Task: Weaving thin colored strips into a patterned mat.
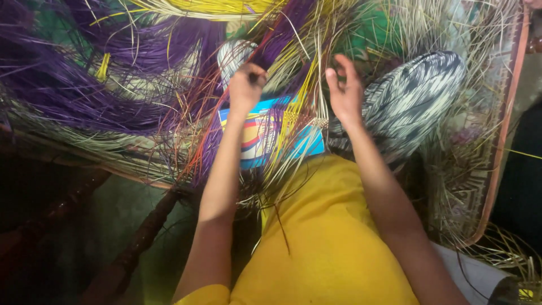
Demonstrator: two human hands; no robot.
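Yellow cloth (pixel 333 237) of the person's own garment fills the near foreground, and 2 bare forearms rise from it toward a heap of dyed straw. The left hand (pixel 246 86) is closed in a loose fist, pinching a bunch of purple strands (pixel 282 39) that run up and away from it. The right hand (pixel 344 90) stands just beside it, apart from it, fingers spread and curled, palm turned inward; whether it grips any strand cannot be told. Between and below the hands lies a flat blue card with red and yellow bands (pixel 265 138), partly buried under yellow and pale strands (pixel 293 113) that cross it at a slant. To the right, a knee in black-and-white patterned fabric (pixel 412 101) presses close against the right wrist, leaving little free room there. Farther left, a thick sheaf of purple straw (pixel 84 85) fans outward, and beyond it yellow straw (pixel 197 8) reaches the top edge. A woven mat with a reddish border (pixel 502 147) closes the right side.
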